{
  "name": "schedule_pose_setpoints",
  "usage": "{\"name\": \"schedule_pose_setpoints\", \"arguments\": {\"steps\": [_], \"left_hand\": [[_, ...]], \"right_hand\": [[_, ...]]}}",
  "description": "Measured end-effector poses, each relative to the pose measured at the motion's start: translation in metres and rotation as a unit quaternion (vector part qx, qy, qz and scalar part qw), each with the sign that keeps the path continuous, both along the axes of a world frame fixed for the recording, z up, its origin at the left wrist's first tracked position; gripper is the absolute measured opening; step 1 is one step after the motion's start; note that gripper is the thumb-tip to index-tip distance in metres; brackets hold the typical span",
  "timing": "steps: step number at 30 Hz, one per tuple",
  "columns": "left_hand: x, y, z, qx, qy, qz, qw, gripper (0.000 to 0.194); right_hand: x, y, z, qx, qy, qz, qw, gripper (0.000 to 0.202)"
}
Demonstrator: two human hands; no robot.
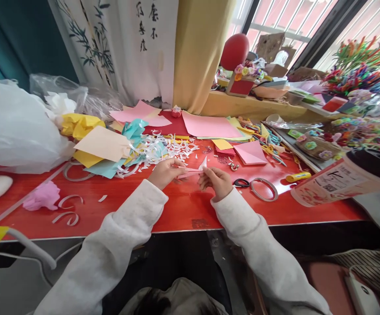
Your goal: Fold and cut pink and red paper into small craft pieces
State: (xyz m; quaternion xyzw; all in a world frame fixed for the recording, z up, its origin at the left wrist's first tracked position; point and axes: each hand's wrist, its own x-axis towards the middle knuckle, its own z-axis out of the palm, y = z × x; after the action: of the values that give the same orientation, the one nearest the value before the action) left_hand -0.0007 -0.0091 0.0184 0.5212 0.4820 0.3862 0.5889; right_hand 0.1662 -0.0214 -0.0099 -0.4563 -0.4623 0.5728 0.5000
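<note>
A folded piece of pink paper [193, 170] stretches between my hands, just above the red tabletop [183, 205]. My left hand [167, 172] pinches its left end. The fingers of my right hand [217, 180] are closed on the other end, where a pale pointed tip sticks up. Black-handled scissors [241, 183] and a roll of tape [264, 189] lie to the right of my right hand. Behind my hands is a heap of white paper shreds [166, 148]. Which folds the paper has is too small to make out.
At the right edge a large paper cup [337, 179] with a black lid leans into view. Pink sheets [209, 126] and a pink square [250, 153] lie at the back. A white plastic bag [15, 127] and crumpled pink paper [42, 195] are at left.
</note>
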Motion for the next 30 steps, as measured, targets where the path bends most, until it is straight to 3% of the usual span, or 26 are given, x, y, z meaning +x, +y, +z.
{"name": "schedule_pose_setpoints", "arguments": {"steps": [2, 7, 10, 20, 30], "left_hand": [[0.002, -0.001, -0.002, 0.020, 0.005, 0.002, 1.000, 0.016], [0.004, 0.000, -0.010, 0.026, -0.026, -0.002, 0.999, 0.022], [0.003, 0.001, -0.012, 0.023, -0.045, -0.027, 0.998, 0.025], [0.006, -0.002, -0.015, -0.054, -0.063, -0.109, 0.991, 0.020], [0.012, -0.010, -0.011, -0.071, -0.024, -0.105, 0.992, 0.026]], "right_hand": [[-0.001, 0.002, 0.000, 0.024, -0.001, -0.030, 0.999, 0.041], [-0.001, 0.005, -0.004, 0.041, -0.011, 0.017, 0.999, 0.041], [0.001, 0.006, -0.005, 0.074, -0.026, 0.007, 0.997, 0.034], [0.001, 0.005, -0.004, 0.104, -0.063, 0.012, 0.993, 0.039], [0.001, 0.001, -0.006, 0.152, -0.147, 0.014, 0.977, 0.035]]}}
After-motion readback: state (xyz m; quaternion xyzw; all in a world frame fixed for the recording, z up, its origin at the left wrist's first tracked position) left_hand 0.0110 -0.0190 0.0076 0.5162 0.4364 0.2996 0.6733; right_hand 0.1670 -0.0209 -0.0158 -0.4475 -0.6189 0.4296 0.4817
